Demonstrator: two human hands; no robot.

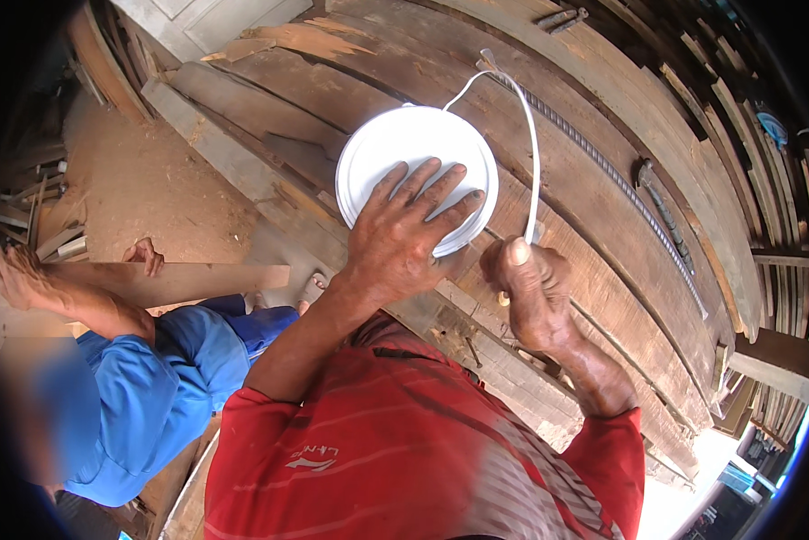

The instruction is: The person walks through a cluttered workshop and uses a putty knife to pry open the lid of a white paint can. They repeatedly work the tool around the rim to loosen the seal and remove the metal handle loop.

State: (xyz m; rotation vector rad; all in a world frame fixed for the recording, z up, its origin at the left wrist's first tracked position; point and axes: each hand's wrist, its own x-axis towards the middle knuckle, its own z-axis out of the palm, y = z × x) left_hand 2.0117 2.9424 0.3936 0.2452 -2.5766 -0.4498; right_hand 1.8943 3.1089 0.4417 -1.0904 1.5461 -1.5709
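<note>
A round white lid (415, 148), apparently on a bucket whose sides are hidden, sits on the wooden planks. My left hand (404, 229) lies flat across the lid's near half, its fingers spread and pressing on the surface. From the lid's far rim, a thin white strip (536, 162) loops up and away, then bends down to the right. My right hand (532, 283) is closed around that strip, thumb on top, just right of the lid. Below this fist a small yellowish end (503, 299) pokes out; I cannot tell what it belongs to.
A ribbed steel bar (593, 157) runs along the planks (602, 270) beyond my right hand, with a rusty metal tool (664, 211) beside it. At left, a co-worker in blue (166, 369) holds a board (197, 281). Stacked timber (737, 126) lines the right.
</note>
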